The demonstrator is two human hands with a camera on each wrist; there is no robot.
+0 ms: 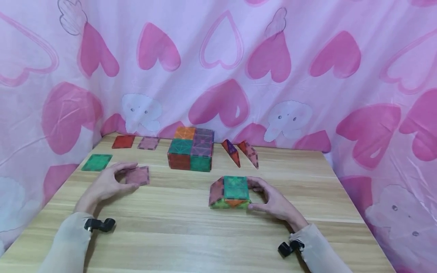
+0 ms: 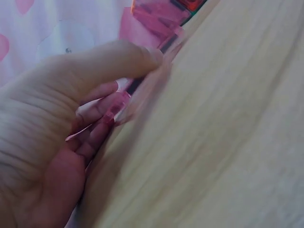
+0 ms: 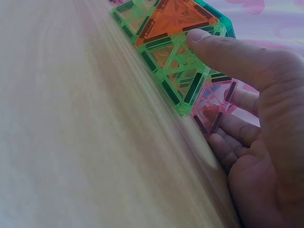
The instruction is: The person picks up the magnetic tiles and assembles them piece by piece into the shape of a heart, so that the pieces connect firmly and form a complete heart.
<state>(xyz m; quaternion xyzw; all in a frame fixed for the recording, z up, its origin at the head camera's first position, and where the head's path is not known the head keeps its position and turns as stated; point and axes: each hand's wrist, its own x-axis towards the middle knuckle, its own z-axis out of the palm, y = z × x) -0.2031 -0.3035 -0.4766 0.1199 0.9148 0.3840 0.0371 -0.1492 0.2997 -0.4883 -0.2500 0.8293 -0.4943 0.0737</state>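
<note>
My left hand (image 1: 110,182) holds a pink square magnetic tile (image 1: 138,176) low at the table, thumb at the near edge and fingers at the far edge. The thumb presses the tile's edge in the left wrist view; part of the tile is hidden. My right hand (image 1: 273,199) grips the right side of a small magnetic-tile block (image 1: 235,187) with sloping sides, a green top and a pink left side. In the right wrist view its thumb touches the front of green and orange triangle tiles (image 3: 178,21), with fingers by a pink tile (image 3: 212,102).
A larger box of magnetic tiles (image 1: 181,161) stands at the back middle. Right of it are two slim standing tile pieces (image 1: 233,152). Red (image 1: 123,141), pink (image 1: 148,143) and green (image 1: 97,162) square tiles lie at the back left. A patterned curtain (image 1: 218,76) surrounds the table.
</note>
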